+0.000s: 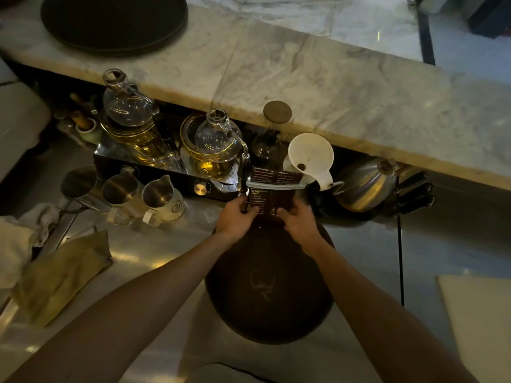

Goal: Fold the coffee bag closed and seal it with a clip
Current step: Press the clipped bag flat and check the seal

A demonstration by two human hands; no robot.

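Observation:
A dark brown coffee bag (272, 197) with small white print stands upright at the far edge of a round dark tray (269, 299). Its top flap (276, 175) is bent back, and a pale grey strip (276, 186) runs across the fold; whether that strip is a clip I cannot tell. My left hand (235, 219) grips the bag's left side, thumb on the front. My right hand (300, 222) grips its right side in the same way. The bag's lower part is hidden behind both hands.
Behind the bag stand a white dripper (311, 154) holding grounds, a steel kettle (365, 183), two glass siphon pots (215, 139) on a black base, and three steel pitchers (163, 196). Cloths (60, 275) lie at the left. A marble counter (331, 78) rises behind.

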